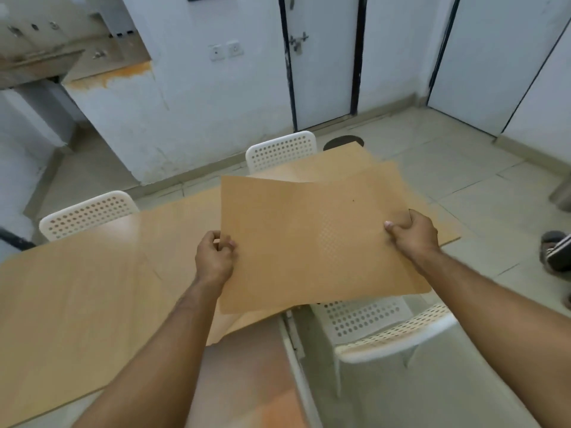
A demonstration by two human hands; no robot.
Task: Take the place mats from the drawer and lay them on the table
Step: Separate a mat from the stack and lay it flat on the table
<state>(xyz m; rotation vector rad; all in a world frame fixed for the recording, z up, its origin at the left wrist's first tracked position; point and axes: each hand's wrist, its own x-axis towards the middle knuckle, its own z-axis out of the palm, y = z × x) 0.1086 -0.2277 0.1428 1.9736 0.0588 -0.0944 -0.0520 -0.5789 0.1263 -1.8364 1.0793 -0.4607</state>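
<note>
I hold tan place mats (296,230) in the air above the right end of the light wooden table (86,288). They look like two overlapping sheets, with a second edge showing at the top right. My left hand (214,257) pinches the left edge with thumb on top. My right hand (414,233) grips the right edge. The mats hang slightly tilted, their near edge lower, and they hide part of the table top. No drawer is in view.
White perforated chairs stand at the far side (281,149), the far left (86,211) and the near right (380,322) of the table. Beyond are a white wall, closed doors (324,72) and a tiled floor. A sandalled foot (556,251) shows at the right edge.
</note>
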